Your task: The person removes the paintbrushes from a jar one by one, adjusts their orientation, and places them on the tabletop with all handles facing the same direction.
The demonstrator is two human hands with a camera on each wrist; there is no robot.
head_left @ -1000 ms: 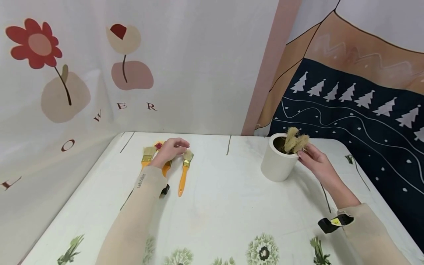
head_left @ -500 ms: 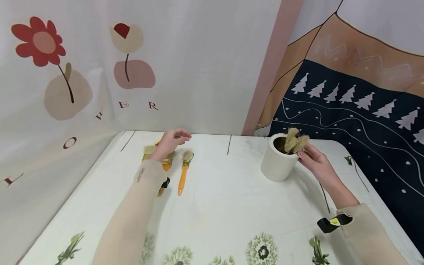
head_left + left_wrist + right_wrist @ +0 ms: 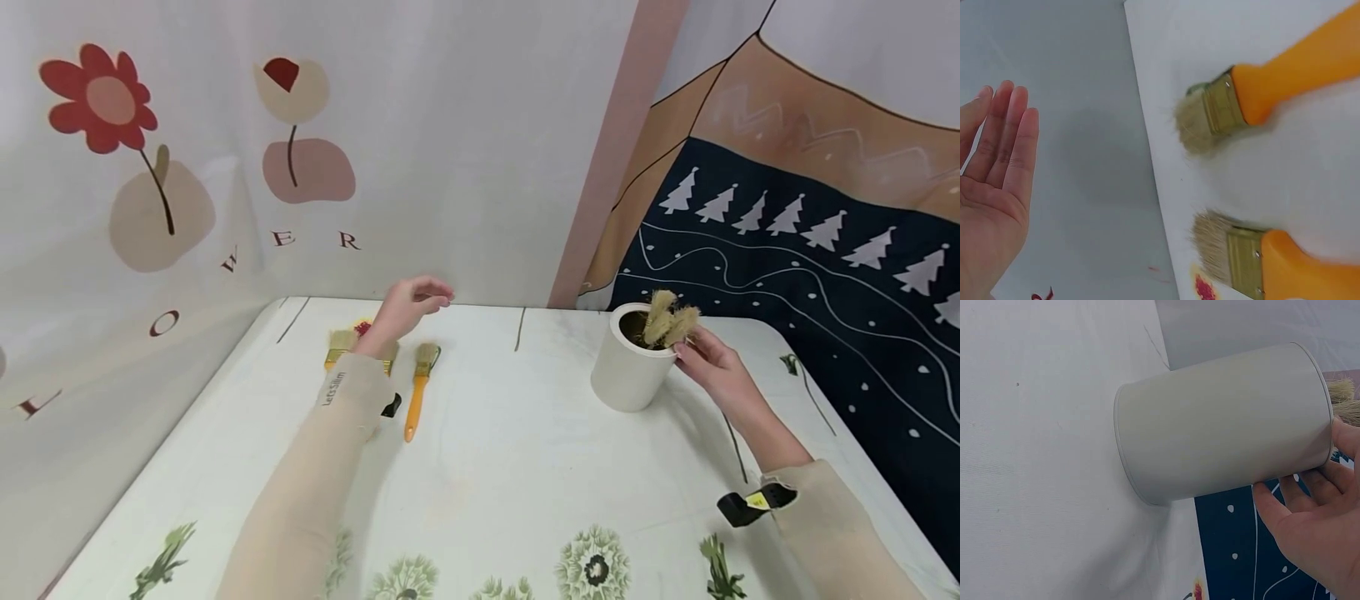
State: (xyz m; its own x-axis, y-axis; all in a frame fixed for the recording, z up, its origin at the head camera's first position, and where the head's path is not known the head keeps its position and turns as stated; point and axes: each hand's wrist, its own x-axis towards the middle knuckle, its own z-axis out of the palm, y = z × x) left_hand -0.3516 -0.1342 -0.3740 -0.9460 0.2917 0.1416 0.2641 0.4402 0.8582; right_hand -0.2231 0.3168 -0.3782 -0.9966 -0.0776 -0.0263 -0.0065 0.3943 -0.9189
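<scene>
My left hand (image 3: 405, 310) hovers over the far left of the table, its fingers (image 3: 1021, 147) nearly straight and nothing in it. Below and beside it lie flat paintbrushes with orange handles. One paintbrush (image 3: 416, 406) shows whole; another paintbrush (image 3: 1244, 256) and the leftmost paintbrush (image 3: 342, 342) are partly hidden by hand and sleeve. At the right stands a white cylindrical pot (image 3: 628, 383) with straw-coloured bristly tufts (image 3: 663, 321) rising from its mouth. My right hand (image 3: 716, 362) holds the pot by its right side near the rim, thumb by the tufts and fingers (image 3: 1269, 503) along the wall.
The table (image 3: 510, 454) has a white cloth printed with flowers and stems. Behind it hangs a pale curtain (image 3: 465, 167) with flower prints, meeting the table's back edge. A dark blue cloth (image 3: 810, 275) with white trees drops along the right side.
My left hand has lifted and moved away from the paintbrushes, up and slightly right toward the back edge. My right hand and the pot stay where they were.
</scene>
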